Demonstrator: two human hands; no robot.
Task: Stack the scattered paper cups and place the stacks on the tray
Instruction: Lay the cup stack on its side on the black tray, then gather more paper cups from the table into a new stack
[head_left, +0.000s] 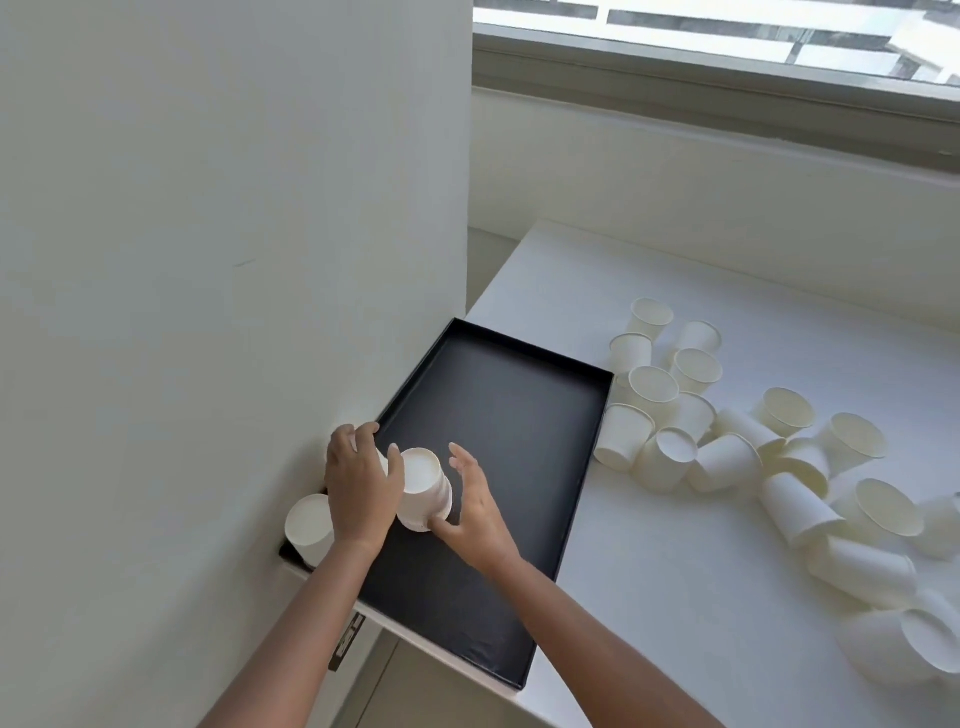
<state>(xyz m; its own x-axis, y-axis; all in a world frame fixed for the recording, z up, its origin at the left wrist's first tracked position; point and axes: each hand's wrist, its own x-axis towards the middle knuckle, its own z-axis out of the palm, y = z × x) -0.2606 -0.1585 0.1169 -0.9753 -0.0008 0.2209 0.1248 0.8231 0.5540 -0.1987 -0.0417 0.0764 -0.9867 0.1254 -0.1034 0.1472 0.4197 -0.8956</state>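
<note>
A black rectangular tray lies on the white table beside a wall. An upside-down stack of white paper cups stands on the tray's near left part. My left hand wraps the stack's left side, thumb on its top edge. My right hand touches the stack's lower right with thumb and fingers spread. Another inverted cup stack stands at the tray's near left corner. Several loose cups lie scattered on the table to the right of the tray.
A white wall rises right at the tray's left edge. The table reaches back to a low wall under a window. The table's near edge runs just below the tray.
</note>
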